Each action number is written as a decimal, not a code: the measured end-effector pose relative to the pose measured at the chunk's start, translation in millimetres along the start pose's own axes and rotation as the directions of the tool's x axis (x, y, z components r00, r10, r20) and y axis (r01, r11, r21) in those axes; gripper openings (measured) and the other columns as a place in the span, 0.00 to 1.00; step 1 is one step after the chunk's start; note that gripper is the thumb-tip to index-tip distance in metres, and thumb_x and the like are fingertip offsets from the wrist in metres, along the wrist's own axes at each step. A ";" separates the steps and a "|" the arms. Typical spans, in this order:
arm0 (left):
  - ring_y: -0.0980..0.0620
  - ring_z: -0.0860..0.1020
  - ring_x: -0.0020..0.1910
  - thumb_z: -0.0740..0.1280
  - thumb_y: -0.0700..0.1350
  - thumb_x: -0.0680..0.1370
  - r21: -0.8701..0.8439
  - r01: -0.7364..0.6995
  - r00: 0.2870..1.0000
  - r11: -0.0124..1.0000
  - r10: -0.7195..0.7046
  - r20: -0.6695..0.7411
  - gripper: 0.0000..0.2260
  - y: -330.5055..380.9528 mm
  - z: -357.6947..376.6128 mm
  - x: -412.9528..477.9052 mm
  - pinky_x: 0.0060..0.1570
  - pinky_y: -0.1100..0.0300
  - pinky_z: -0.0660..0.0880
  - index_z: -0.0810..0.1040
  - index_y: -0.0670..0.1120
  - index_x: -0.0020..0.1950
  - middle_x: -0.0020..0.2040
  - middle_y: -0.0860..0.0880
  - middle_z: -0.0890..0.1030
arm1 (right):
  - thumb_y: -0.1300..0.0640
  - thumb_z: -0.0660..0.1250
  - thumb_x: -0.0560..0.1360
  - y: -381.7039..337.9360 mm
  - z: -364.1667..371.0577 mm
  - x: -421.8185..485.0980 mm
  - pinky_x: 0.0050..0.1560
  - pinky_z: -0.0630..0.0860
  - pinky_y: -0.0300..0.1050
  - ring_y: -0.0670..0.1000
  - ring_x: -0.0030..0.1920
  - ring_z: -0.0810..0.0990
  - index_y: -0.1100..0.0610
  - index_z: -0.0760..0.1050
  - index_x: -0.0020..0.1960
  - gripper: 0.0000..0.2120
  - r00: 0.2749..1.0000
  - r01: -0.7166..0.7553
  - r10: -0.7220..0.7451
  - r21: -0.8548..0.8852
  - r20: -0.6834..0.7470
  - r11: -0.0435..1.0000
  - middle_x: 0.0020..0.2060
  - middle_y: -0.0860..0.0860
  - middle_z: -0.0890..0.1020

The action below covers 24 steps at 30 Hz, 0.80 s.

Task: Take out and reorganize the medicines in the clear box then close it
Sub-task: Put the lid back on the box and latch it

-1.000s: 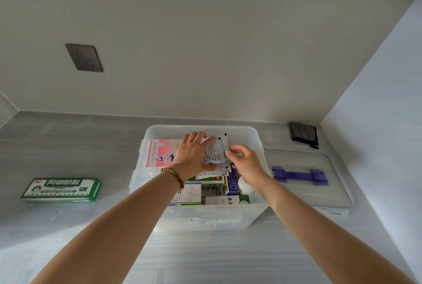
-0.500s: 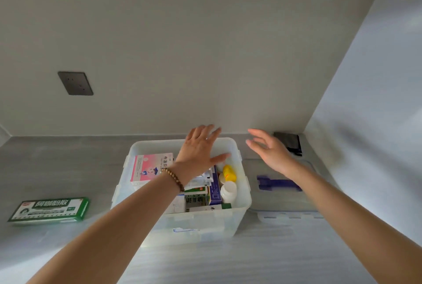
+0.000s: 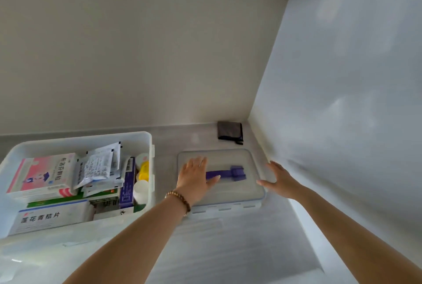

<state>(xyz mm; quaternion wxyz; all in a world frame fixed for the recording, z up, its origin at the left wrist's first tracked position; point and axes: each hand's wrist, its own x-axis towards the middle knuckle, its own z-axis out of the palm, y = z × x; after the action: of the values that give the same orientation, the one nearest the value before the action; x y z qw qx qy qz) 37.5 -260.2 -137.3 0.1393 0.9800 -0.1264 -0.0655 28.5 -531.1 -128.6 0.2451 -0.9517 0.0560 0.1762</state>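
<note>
The clear box (image 3: pixel 149 146) stands open at the left, filled with medicines: a pink carton (image 3: pixel 43 173), white sachets (image 3: pixel 100 166), a purple carton (image 3: pixel 127 183), a yellow-capped bottle (image 3: pixel 144 170) and a white bottle (image 3: pixel 140 190). Its clear lid (image 3: pixel 228 190) with a purple handle (image 3: pixel 235 172) lies flat on the counter to the right. My left hand (image 3: pixel 194 180) hovers flat over the lid's left side, fingers straight, covering the handle's left end. My right hand (image 3: pixel 279 180) is spread at the lid's right edge. Neither hand holds anything.
A dark folded cloth (image 3: pixel 230 130) lies in the back right corner. The side wall (image 3: pixel 331 124) runs close along the lid's right edge. The grey counter (image 3: pixel 217 238) stretches toward me in front of the lid.
Both hands left the box and moved right to the lid. The view swung right, so the green carton on the left is out of sight.
</note>
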 end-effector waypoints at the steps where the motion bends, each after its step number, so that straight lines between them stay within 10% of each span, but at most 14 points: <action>1: 0.47 0.55 0.73 0.53 0.64 0.76 -0.010 0.043 0.998 0.999 -0.043 0.036 0.33 -3.1 13.1 1.6 0.71 0.52 0.55 0.52 0.45 0.75 0.75 0.46 0.56 | 0.43 0.66 0.74 9.7 6.8 5.5 0.73 0.57 0.49 0.52 0.76 0.53 0.54 0.52 0.76 0.38 1.000 -0.018 0.017 0.030 0.019 0.999 0.77 0.52 0.53; 24: 0.46 0.40 0.75 0.61 0.74 0.64 -0.312 0.630 0.776 0.711 -0.570 0.269 0.57 -45.6 101.7 24.8 0.73 0.53 0.42 0.36 0.39 0.74 0.76 0.43 0.39 | 0.37 0.73 0.63 48.6 87.8 72.1 0.73 0.59 0.55 0.52 0.75 0.54 0.50 0.50 0.76 0.52 0.991 -0.111 0.132 0.356 -0.033 0.928 0.76 0.49 0.56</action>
<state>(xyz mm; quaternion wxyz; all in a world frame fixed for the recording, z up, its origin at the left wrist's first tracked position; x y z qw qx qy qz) 55.2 -250.5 -249.7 0.2898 0.9120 0.2046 -0.2057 59.2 -532.3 -248.3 0.3989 -0.8915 0.1524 0.1512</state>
